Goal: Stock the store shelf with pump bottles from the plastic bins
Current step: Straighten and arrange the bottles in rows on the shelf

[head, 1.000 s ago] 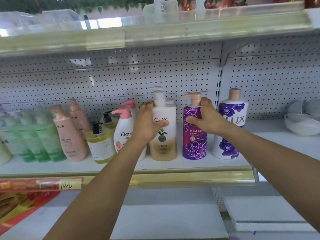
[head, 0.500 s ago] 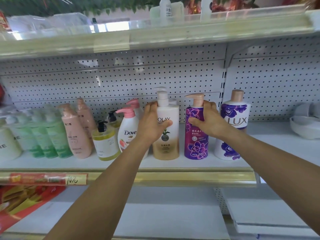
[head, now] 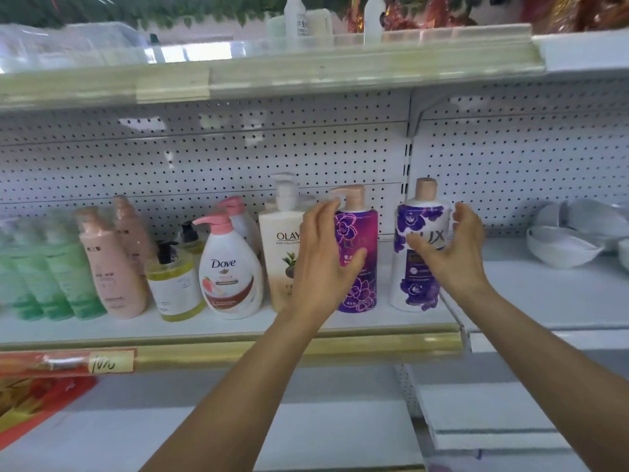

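Note:
A row of pump bottles stands on the white store shelf (head: 238, 327). My left hand (head: 320, 260) is cupped around the left side of the dark purple bottle (head: 366, 233), fingers spread and thumb across its front. My right hand (head: 452, 257) curves around the right side of the white LUX bottle (head: 420, 219), fingers apart and not clearly gripping. The cream Olay bottle (head: 280, 253) stands free just left of my left hand, partly hidden by it. No plastic bin is in view.
Left of the Olay stand a Dove bottle (head: 228, 270), yellow soap bottles (head: 173, 284), pink bottles (head: 109, 267) and green bottles (head: 61, 274). White bowls (head: 561, 247) sit on the shelf at the right. An upper shelf (head: 272, 76) overhangs. Pegboard forms the back wall.
My left hand let go of the Olay bottle and moved right to the purple bottle. My right hand left the purple bottle and moved right to the white LUX bottle.

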A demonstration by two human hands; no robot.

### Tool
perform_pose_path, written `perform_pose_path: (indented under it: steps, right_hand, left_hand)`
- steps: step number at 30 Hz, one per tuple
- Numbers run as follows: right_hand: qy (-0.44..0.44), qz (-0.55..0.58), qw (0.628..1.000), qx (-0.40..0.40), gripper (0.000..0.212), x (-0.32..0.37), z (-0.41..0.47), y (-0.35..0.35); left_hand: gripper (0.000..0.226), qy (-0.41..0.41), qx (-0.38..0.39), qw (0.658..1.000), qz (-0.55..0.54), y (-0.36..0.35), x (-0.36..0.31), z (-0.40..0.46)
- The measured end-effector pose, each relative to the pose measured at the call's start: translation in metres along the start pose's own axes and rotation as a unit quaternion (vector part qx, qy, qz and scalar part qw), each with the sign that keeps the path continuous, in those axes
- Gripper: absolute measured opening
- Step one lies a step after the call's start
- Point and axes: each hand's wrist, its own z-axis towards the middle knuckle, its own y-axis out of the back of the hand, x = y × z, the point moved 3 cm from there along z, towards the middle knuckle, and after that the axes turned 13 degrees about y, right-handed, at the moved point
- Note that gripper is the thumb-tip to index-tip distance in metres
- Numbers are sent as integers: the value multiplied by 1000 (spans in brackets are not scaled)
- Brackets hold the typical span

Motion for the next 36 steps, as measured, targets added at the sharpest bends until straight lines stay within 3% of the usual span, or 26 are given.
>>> perform_pose_path:
  steps: [5,7,9,12,15,25,29,33,36]
  right_hand:
    - [-76,53,993,72,115,-16,22,-10]
    - [-94,94,989,73,110,-22,25,-15]
    - [-100,107,986,75,92,-26,25,-17]
    - [-90,72,989,95,78,-32,26,-18]
    - [-80,41,989,121,78,-35,30,-15]
    - [-69,40,986,146,82,-39,33,-15]
    - [-79,46,986,139,70,-40,31,-15]
    - [-101,50,983,147,73,-37,32,-16]
    - [-104,36,985,134,87,-29,29,-15]
  left_hand:
    - [107,160,61,981,-89,-36,-6,40]
    - [112,197,58,975,-88,-50,-2,47]
    - [114,215,57,972,-74,-59,3,49]
    - [104,203,58,976,-47,-63,11,51]
    - [95,184,62,981,-19,-60,13,54]
    - [93,184,94,978,9,-57,12,60]
    - [92,185,86,979,1,-57,12,57]
    - [99,188,91,978,-2,-59,8,51]
    - [113,186,104,977,0,-58,7,46]
